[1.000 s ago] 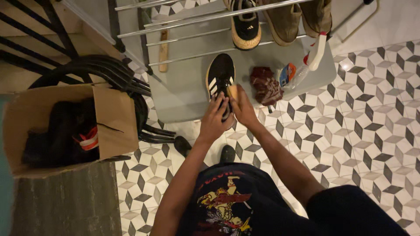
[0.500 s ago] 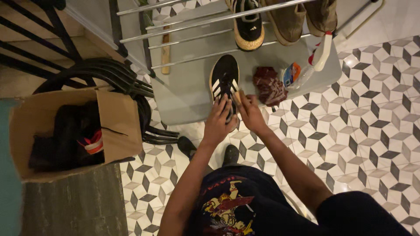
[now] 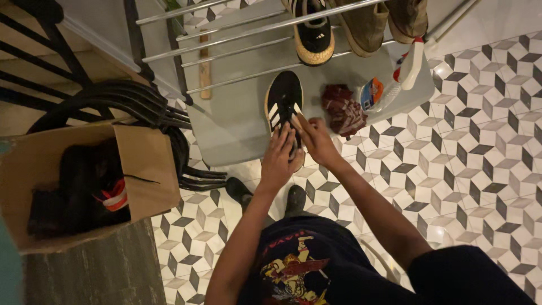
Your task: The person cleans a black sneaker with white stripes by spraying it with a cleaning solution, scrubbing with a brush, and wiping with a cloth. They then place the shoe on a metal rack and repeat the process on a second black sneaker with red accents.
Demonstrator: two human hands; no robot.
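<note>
A black sneaker (image 3: 282,97) with white stripes and a tan sole lies on a grey mat (image 3: 237,124) on the floor, toe pointing away from me. My left hand (image 3: 279,159) grips its near end, fingers laid over the heel opening. My right hand (image 3: 316,138) pinches the sneaker's right edge beside the stripes. Just right of the hands sits a crumpled dark red cloth (image 3: 341,110), and past it lies a spray bottle (image 3: 395,76) with a white and red head.
A metal shoe rack (image 3: 237,25) crosses the top, holding another black sneaker (image 3: 313,34) and brown boots (image 3: 367,22). At the left are stacked black chairs (image 3: 130,104) and an open cardboard box (image 3: 144,164) of dark items. A wooden stick (image 3: 204,68) lies on the mat. The floor is patterned tile (image 3: 474,158).
Both hands stay on the sneaker's near end and only the fingers shift a little. The sneaker has not moved on the mat.
</note>
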